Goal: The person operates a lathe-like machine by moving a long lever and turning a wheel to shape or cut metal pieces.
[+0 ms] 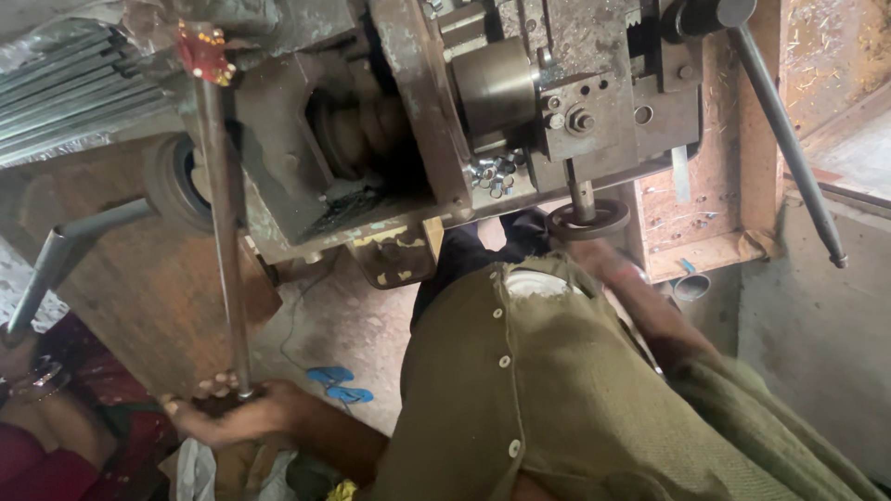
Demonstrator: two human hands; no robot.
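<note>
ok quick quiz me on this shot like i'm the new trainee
1. What does the left hand hold in its grip?
A) a long metal rod
B) a hammer
C) a paint brush
2. True or false: a pair of blue sandals lies on the floor beside the rod's lower end.
3. Fill in: the piece at the rod's top end is ___ in colour.

Key: 1 A; 2 true; 3 red.
</note>
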